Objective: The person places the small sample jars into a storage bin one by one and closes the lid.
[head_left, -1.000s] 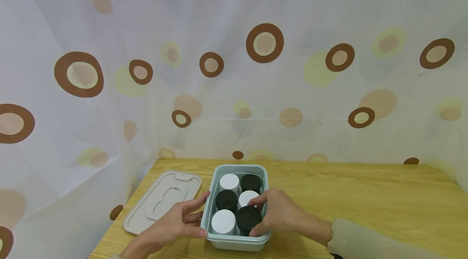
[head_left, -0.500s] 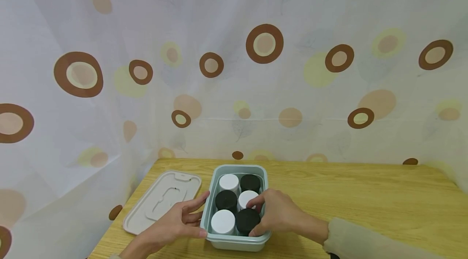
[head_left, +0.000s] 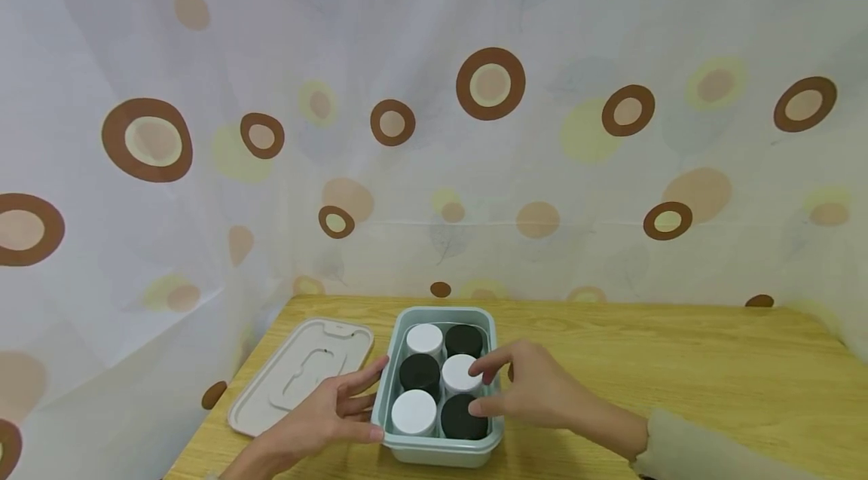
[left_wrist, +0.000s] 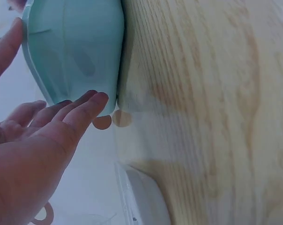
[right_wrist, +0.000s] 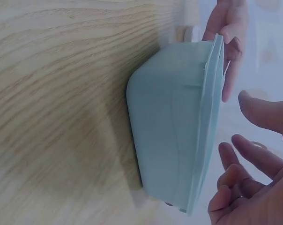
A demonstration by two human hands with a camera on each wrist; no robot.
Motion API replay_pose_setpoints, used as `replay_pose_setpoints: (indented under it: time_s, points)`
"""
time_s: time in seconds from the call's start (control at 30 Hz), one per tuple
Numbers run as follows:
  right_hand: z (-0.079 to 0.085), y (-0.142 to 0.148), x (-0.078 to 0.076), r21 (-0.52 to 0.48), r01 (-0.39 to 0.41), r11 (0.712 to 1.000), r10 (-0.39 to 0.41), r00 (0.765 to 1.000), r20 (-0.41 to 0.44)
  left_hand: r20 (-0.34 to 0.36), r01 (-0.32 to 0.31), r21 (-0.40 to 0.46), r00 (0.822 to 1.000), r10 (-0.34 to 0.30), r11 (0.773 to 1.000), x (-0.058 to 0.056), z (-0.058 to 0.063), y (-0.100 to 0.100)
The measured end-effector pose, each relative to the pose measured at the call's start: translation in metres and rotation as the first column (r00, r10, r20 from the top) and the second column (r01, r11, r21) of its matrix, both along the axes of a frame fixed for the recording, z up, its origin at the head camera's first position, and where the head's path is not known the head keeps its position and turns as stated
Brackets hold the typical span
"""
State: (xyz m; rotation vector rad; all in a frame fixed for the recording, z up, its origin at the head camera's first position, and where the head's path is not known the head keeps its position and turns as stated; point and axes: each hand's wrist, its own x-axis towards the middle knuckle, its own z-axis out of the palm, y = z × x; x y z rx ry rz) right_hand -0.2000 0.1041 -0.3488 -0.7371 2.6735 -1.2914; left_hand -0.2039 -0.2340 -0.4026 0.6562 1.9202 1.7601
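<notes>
A pale blue-green box stands on the wooden table with black-lidded and white-lidded jars in two columns. My left hand rests against its left side, fingers spread and fairly straight, thumb at the near left corner. In the left wrist view its fingertips lie by the box wall. Over the right rim is my right hand, thumb and fingers apart, holding nothing. It hovers by the near right black-lidded jar and the middle right white-lidded jar. The right wrist view shows these fingers spread above the rim.
A light grey-beige lid lies flat on the table, left of the box. Behind and to the left hangs a white curtain with brown and yellow circles.
My right hand has let go of the near right black-lidded jar and drawn up and to the right, its fingers opening. The left hand keeps its place at the box.
</notes>
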Motion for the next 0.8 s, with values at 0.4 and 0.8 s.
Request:
replay_pose_setpoints:
  time_s: [0.4,0.8]
  points:
    - [0.015,-0.009,0.012,-0.075,-0.021,0.997,0.011,0.992,-0.129,-0.199,-0.127,-0.177,0.976,0.090,0.976,-0.003,0.020,-0.063]
    - [0.017,-0.050,0.006,-0.083,-0.053,0.995,0.044,0.994,-0.100,-0.511,-0.406,-0.445,0.847,0.146,0.798,-0.010,0.026,-0.139]
